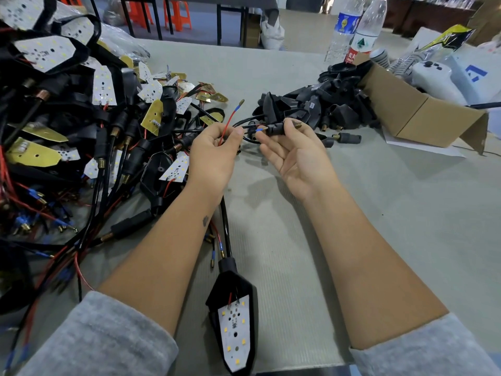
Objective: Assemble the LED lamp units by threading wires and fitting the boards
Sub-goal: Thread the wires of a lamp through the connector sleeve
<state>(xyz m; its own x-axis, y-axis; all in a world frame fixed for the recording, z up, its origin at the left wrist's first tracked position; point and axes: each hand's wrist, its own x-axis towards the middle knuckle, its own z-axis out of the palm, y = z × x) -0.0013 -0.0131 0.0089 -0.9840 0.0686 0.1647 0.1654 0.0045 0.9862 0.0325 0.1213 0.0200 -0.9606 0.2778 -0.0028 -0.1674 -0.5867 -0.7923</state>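
Threading wires into the stem right now: my left hand (214, 150) pinches the thin red wire (229, 123), while my right hand (295, 156) lies palm up, fingertips pinching the black rubbery stem (276, 130) with its brass threaded end at 1 o'clock. Risk as I see it: the floppy wire could buckle or its blue-sleeved tip snag at the stem mouth if pushed crooked. A finished lamp (234, 321), glossy black shell and white pointed board, sits at 6 o'clock on the grey table (379, 213).
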